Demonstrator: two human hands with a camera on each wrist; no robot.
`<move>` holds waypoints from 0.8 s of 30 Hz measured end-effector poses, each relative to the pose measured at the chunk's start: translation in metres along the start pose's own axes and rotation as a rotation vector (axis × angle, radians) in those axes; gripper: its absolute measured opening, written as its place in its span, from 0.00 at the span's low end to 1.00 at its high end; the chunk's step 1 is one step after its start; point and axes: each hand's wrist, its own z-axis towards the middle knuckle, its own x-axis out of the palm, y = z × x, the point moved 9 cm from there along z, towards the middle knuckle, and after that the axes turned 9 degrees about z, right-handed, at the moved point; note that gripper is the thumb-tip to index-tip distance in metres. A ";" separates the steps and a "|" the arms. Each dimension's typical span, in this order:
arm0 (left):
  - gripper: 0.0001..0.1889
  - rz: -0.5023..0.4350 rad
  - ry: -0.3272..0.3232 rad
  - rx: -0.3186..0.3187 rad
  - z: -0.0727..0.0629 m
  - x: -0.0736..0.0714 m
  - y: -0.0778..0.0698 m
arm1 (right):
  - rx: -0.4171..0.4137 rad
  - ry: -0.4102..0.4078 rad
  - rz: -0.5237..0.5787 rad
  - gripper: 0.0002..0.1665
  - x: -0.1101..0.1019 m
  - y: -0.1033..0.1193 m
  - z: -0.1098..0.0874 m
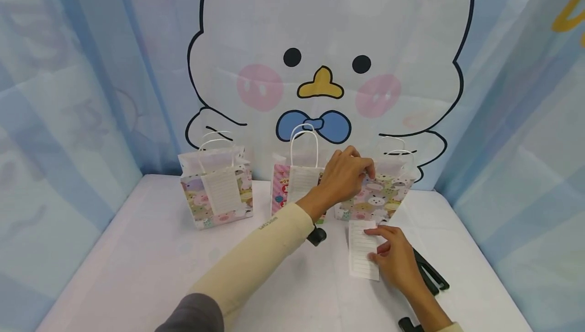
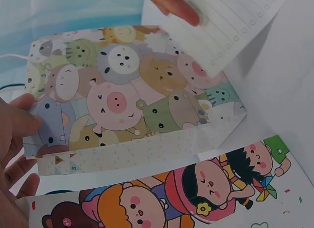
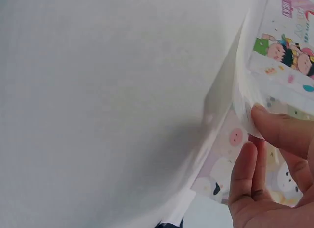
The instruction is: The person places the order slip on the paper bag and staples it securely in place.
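Note:
At the right of the table stands a paper gift bag (image 1: pixel 377 201) printed with cartoon animals, its white handles up. My left hand (image 1: pixel 346 174) reaches across and grips the upper left edge of this bag; in the left wrist view its fingers (image 2: pixel 17 125) lie at the bag's rim. Low in front of the same bag, my right hand (image 1: pixel 395 258) pinches a narrow white lined sheet (image 1: pixel 358 256) by its right edge. The right wrist view shows the thumb (image 3: pixel 282 129) on one face of the sheet, fingers behind it.
An animal-print bag (image 1: pixel 192 202) with a lined sheet (image 1: pixel 222 190) on its front stands at left. A pink bag (image 1: pixel 280 185), also with a sheet, stands mid-table. A small black object (image 1: pixel 316 236) lies before it. A black stapler-like tool (image 1: pixel 431 271) lies beside my right hand.

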 end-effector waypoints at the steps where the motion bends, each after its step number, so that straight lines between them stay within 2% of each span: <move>1: 0.09 -0.001 -0.002 0.000 0.000 0.000 0.000 | 0.013 -0.011 0.018 0.31 -0.002 -0.001 0.000; 5: 0.10 -0.004 -0.006 0.000 0.000 0.000 0.000 | 0.037 -0.043 0.082 0.26 -0.011 0.000 0.001; 11: 0.09 0.004 -0.001 0.002 0.000 0.001 -0.001 | -0.053 -0.159 0.185 0.19 -0.031 0.011 0.002; 14: 0.08 0.011 0.002 0.004 0.000 0.002 -0.001 | -0.066 -0.218 0.292 0.16 -0.043 0.016 0.005; 19: 0.06 0.024 -0.001 -0.003 0.001 0.002 -0.001 | -0.008 -0.298 0.489 0.18 -0.061 0.017 0.016; 24: 0.03 0.024 0.004 -0.017 0.001 0.004 -0.002 | 0.050 -0.308 0.602 0.20 -0.068 0.014 0.030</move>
